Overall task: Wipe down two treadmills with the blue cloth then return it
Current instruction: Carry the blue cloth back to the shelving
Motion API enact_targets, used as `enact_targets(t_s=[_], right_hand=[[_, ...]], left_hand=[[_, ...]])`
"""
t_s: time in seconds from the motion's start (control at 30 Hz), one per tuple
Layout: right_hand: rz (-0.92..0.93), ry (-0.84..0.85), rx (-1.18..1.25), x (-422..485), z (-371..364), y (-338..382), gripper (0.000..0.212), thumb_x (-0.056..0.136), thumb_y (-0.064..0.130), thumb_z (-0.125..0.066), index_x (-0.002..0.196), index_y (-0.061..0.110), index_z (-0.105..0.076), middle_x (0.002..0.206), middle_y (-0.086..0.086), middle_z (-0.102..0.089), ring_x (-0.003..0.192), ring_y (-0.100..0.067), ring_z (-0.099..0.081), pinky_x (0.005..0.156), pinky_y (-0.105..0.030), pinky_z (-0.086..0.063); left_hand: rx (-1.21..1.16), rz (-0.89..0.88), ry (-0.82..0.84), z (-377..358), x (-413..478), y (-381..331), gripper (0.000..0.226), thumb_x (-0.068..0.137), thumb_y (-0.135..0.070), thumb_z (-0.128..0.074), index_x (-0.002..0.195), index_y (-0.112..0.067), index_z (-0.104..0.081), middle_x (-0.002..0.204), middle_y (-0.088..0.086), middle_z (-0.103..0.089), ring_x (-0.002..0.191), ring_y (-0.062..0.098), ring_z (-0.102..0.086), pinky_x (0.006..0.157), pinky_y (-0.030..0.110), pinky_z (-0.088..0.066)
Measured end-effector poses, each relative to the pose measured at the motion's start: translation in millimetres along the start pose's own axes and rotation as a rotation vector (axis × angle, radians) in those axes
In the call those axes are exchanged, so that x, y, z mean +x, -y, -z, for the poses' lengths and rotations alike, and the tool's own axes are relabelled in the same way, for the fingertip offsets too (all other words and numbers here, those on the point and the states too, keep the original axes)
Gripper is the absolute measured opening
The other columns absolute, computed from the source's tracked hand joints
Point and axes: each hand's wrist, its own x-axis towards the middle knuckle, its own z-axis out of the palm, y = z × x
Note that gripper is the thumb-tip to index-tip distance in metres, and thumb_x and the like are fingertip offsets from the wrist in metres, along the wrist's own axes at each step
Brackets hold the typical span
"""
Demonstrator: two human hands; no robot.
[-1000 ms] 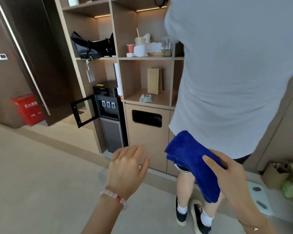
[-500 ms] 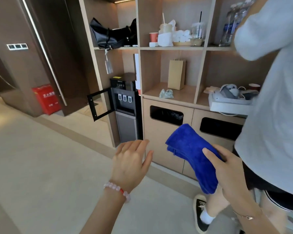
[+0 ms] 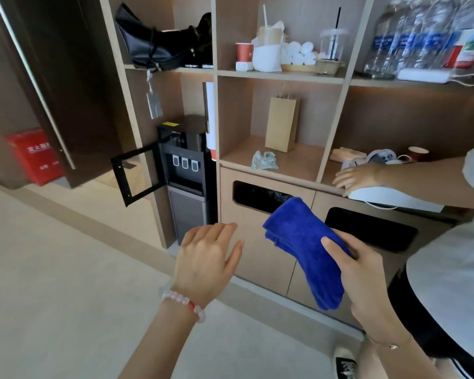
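Observation:
A folded blue cloth (image 3: 304, 242) hangs in front of the wooden shelf unit (image 3: 331, 77). My right hand (image 3: 361, 274) grips it from the right, thumb across its front. My left hand (image 3: 205, 261), with a pink bead bracelet at the wrist, hovers beside the cloth with its fingers straight and holds nothing. No treadmill is in view.
Another person (image 3: 446, 269) in a pale shirt stands at the right, one hand on a white box on the lower shelf. A black water dispenser (image 3: 184, 173) with its door open stands at the left. Two bin slots (image 3: 257, 195) face me. Bare floor lies to the left.
The view has moved closer to the shelf. The other person has shifted right and now reaches to the lower shelf. My hands and the cloth keep the same pose.

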Motion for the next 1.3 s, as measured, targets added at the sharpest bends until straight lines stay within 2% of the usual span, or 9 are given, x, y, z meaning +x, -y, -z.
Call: enact_targets(t_s=[0.17,0.33,0.47,0.6,0.83,0.93,1.1,1.3], right_hand=[[-0.028,-0.050,-0.028,36.4,-45.5,-9.8,0.022,0.087,0.016,-0.062,0.085,0.038,-0.066,0.084,0.015,-0.070,0.086,-0.008,-0.064,0.074,-0.027,-0.050],[-0.045,-0.145,-0.026,78.0,-108.2,-14.3,0.017,0.088,0.014,-0.061,0.102,0.023,-0.066,0.094,0.013,-0.067,0.089,-0.008,-0.062,0.071,-0.024,-0.047],[-0.054,-0.212,-0.034,107.9,-153.1,-9.1,0.018,0.088,0.017,-0.061,0.096,0.032,-0.064,0.095,0.012,-0.067,0.091,-0.010,-0.061,0.074,-0.028,-0.048],[-0.058,-0.279,-0.030,129.5,-186.7,-7.0,0.017,0.089,0.017,-0.060,0.096,0.031,-0.064,0.096,0.008,-0.068,0.090,-0.013,-0.062,0.078,-0.033,-0.050],[-0.080,-0.354,-0.067,163.7,-213.3,-20.8,0.015,0.089,0.017,-0.060,0.100,0.026,-0.064,0.091,0.011,-0.066,0.084,-0.009,-0.061,0.067,-0.024,-0.047],[-0.099,-0.360,-0.083,185.6,-218.7,-29.5,0.015,0.089,0.016,-0.060,0.099,0.027,-0.064,0.092,0.010,-0.066,0.086,-0.011,-0.061,0.068,-0.026,-0.047],[-0.090,-0.361,-0.040,232.8,-221.1,-42.2,0.022,0.088,0.012,-0.061,0.086,0.034,-0.063,0.090,0.012,-0.066,0.085,-0.007,-0.060,0.069,-0.025,-0.047],[-0.085,-0.395,-0.005,316.4,-207.2,-57.8,0.013,0.087,0.017,-0.063,0.088,0.030,-0.064,0.092,0.011,-0.065,0.088,-0.010,-0.060,0.070,-0.026,-0.046]], left_hand=[[-0.031,-0.031,0.015,-30.2,39.0,52.1,0.039,0.089,-0.037,-0.040,0.104,-0.014,-0.068,0.089,0.000,-0.070,0.079,0.023,-0.067,0.074,0.036,-0.053],[-0.036,-0.112,0.010,-53.1,91.7,117.9,0.041,0.089,-0.038,-0.039,0.103,-0.014,-0.069,0.090,0.001,-0.071,0.079,0.021,-0.067,0.075,0.035,-0.052],[-0.076,-0.166,0.033,-67.1,133.1,163.5,0.039,0.088,-0.038,-0.041,0.105,-0.016,-0.068,0.093,-0.002,-0.070,0.084,0.019,-0.067,0.080,0.034,-0.051],[-0.105,-0.227,0.033,-84.2,167.2,198.1,0.040,0.088,-0.038,-0.040,0.105,-0.015,-0.069,0.094,0.000,-0.071,0.084,0.019,-0.068,0.080,0.034,-0.051],[-0.196,-0.286,0.067,-121.1,204.8,224.1,0.041,0.089,-0.038,-0.038,0.104,-0.014,-0.069,0.093,0.000,-0.071,0.083,0.018,-0.068,0.080,0.034,-0.052],[-0.215,-0.287,0.082,-141.4,218.9,230.3,0.040,0.089,-0.039,-0.039,0.104,-0.016,-0.069,0.091,-0.001,-0.071,0.082,0.017,-0.068,0.080,0.035,-0.052],[-0.219,-0.313,0.078,-176.3,251.1,234.2,0.039,0.089,-0.039,-0.040,0.103,-0.016,-0.068,0.090,-0.004,-0.070,0.081,0.017,-0.066,0.078,0.033,-0.051],[-0.204,-0.310,0.042,-221.1,325.9,220.1,0.034,0.088,-0.037,-0.041,0.096,-0.017,-0.068,0.082,-0.004,-0.067,0.073,0.019,-0.064,0.072,0.032,-0.051]])
